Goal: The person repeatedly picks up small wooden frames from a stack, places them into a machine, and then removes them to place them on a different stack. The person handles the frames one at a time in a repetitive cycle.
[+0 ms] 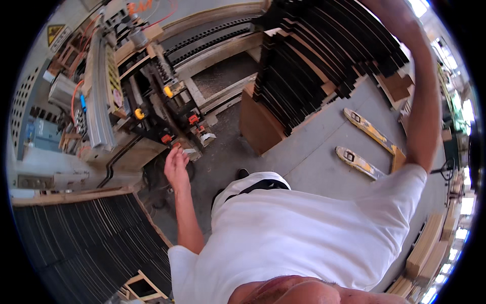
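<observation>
My left hand (177, 167) reaches to the near end of a machine (101, 96), its fingers loosely bent and a little apart. Its fingertips are at a small red part (176, 145) beside a red-and-black fitting (167, 138); I cannot tell whether they press on it. Nothing shows in this hand. My right arm stretches up to the top right, where my right hand (387, 12) runs out of the picture by a tall stack of dark, thin-edged panels (329, 40). The fingers of that hand are hidden.
More dark panels (91, 238) lie stacked at the lower left. A yellow pallet jack (372, 131) has its forks on the grey floor at right. A brown board (258, 124) stands against the tall stack. Light wooden planks (428, 243) lie at the far right.
</observation>
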{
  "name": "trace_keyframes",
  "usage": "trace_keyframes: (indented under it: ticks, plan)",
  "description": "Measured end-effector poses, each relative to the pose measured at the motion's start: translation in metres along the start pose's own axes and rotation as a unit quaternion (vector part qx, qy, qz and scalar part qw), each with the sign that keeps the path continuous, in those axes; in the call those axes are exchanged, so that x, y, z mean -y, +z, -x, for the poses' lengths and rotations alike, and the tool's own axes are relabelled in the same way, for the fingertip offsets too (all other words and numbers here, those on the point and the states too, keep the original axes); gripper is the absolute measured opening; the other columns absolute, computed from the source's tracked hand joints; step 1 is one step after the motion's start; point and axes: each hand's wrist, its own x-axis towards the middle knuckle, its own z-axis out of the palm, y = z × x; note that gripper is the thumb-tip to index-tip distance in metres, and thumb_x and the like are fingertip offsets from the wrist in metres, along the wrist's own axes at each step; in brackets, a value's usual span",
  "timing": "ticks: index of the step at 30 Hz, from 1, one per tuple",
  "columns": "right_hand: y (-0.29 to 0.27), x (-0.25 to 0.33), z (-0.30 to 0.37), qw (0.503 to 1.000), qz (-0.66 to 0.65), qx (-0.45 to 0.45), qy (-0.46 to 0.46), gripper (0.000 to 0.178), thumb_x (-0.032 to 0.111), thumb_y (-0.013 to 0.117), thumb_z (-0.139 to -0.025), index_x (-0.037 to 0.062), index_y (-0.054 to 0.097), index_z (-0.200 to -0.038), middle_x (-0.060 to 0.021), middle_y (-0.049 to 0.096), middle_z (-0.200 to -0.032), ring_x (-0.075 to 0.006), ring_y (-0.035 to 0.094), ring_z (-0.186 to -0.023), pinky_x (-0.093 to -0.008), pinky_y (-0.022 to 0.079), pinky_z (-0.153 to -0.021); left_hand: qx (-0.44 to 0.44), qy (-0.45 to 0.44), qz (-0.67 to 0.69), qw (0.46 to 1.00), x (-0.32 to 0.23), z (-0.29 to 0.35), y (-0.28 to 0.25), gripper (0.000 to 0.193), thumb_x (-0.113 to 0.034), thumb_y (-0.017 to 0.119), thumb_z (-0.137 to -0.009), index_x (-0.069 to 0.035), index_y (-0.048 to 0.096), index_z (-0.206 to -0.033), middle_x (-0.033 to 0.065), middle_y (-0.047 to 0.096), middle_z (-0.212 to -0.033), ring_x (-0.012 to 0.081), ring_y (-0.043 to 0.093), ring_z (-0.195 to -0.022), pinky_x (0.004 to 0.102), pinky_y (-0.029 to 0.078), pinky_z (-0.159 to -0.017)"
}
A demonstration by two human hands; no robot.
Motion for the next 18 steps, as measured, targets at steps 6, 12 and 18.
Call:
trace_keyframes:
  ticks: [6,12,18]
  plan:
    - [0.020,-0.016,-0.014,0.967,-0.139,0.159,0.146,0.044,0.036,0.063,-0.090,0.0011,0.061,-0.118,-0.0141,0.062,-0.111,-0.0221,0.059,-0.103,-0.0321,0.044,-0.096,-0.014,0.000,-0.021,1.000,-0.020,-0.088,0.015,0.034,-0.017,0.060,-0.096,0.001,0.055,-0.123,0.0097,0.066,-0.107,0.0142,0.064,-0.092,0.0271,0.055,-0.076]
    - [0.012,-0.015,-0.008,0.973,-0.113,0.039,0.195,0.045,0.041,0.062,-0.090,0.0067,0.060,-0.120,-0.0135,0.066,-0.108,-0.0220,0.062,-0.103,-0.0323,0.046,-0.093,-0.039,-0.004,0.041,0.998,-0.059,-0.225,0.033,0.035,-0.019,0.055,-0.098,0.001,0.052,-0.127,0.0107,0.063,-0.113,0.0194,0.064,-0.097,0.0326,0.055,-0.083]
    - [-0.026,0.078,0.003,0.976,-0.032,-0.080,0.202,0.034,0.033,0.061,-0.093,0.0117,0.064,-0.120,-0.0090,0.065,-0.118,-0.0204,0.062,-0.105,-0.0343,0.047,-0.095,-0.055,-0.067,0.176,0.981,-0.070,-0.387,0.044,0.059,-0.032,0.058,-0.096,0.004,0.039,-0.138,0.0183,0.049,-0.134,0.0320,0.054,-0.118,0.0416,0.050,-0.097]
